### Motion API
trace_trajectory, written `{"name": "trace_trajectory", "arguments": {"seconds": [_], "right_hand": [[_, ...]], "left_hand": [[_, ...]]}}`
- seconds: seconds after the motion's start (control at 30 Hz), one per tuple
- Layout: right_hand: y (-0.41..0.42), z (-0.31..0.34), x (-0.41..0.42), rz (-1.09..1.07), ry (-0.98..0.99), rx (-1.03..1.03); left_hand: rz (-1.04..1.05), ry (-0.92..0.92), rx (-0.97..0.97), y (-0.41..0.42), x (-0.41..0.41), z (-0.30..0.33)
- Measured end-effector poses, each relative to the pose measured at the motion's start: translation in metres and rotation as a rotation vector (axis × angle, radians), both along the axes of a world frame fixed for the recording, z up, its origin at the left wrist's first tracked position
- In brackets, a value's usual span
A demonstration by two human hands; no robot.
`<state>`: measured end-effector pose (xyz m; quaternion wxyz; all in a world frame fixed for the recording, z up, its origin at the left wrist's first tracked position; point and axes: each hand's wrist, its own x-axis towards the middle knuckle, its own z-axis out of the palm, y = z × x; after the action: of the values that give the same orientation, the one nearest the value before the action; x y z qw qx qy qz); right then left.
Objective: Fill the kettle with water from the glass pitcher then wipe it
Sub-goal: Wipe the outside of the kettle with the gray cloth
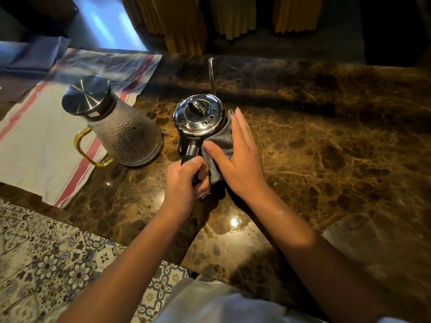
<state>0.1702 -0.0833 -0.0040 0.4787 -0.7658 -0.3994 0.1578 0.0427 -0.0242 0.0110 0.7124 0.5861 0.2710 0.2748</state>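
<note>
Head view: left hand fingers gripping kettle handle; right hand fingers straight, pressing grey cloth against kettle side.

Kettle lid: polished mirror metal. Pitcher: dimpled textured glass, brushed metal cap, amber clear handle. Cloth: grey, fuzzy matt. Tabletop: glossy brown marble. Towel: matt woven fabric.

- Shiny metal kettle is standing upright mid-counter, lid on, thin spout pointing toward the far edge.
- Textured glass pitcher, steel-lidded, yellow-handled, is standing upright just left of it.
</note>
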Motion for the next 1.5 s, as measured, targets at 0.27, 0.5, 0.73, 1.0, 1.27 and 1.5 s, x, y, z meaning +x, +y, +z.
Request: {"name": "trace_trajectory", "arguments": {"seconds": [0.27,0.5,0.73,1.0,1.27,1.5], "right_hand": [[-0.026,-0.038,0.001,0.071,-0.086,-0.064],[-0.035,-0.045,0.007,0.075,-0.154,-0.164],[-0.012,-0.016,0.008,0.109,-0.146,-0.112],[-0.034,-0.045,0.018,0.121,-0.147,-0.204],[-0.011,-0.023,0.018,0.057,-0.11,-0.074],[-0.008,-0.032,0.001,0.032,-0.08,-0.067]], "left_hand": [[-0.025,-0.002,-0.015,0.002,-0.002,-0.001],[-0.198,-0.03,-0.154,0.014,-0.007,0.001],[-0.231,-0.026,-0.085,0.017,-0.009,0.005],[0.019,0.388,0.321,0.01,-0.024,0.026],[0.068,0.486,1.143,0.068,0.027,0.081],[-0.055,0.448,1.171,0.081,0.061,0.071]]}}
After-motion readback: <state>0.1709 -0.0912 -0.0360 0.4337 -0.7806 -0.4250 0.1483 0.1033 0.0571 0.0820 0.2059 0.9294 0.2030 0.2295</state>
